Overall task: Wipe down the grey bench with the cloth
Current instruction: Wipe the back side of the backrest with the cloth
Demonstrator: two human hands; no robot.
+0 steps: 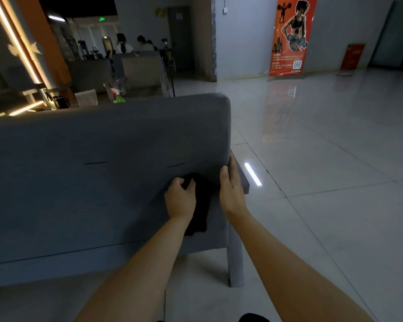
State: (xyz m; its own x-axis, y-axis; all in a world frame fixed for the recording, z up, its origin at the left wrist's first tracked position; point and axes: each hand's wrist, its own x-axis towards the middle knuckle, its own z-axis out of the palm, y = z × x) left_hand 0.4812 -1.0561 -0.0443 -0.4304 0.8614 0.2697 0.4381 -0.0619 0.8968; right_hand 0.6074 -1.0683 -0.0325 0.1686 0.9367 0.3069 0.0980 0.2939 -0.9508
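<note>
The grey bench (84, 182) fills the left and middle of the head view, its padded backrest upright and its seat below. A dark cloth (201, 205) lies on the seat near the bench's right end, draped toward the front edge. My left hand (180, 198) grips the cloth's upper part with curled fingers, down where the seat meets the backrest. My right hand (230, 189) holds the right end of the backrest, thumb on the front face and fingers wrapped round the edge.
Glossy tiled floor (323, 147) spreads to the right of the bench. A green spray bottle (118, 96) and clear containers stand behind the backrest. An orange banner (291, 36) stands at the far wall. People sit on sofas at the back left.
</note>
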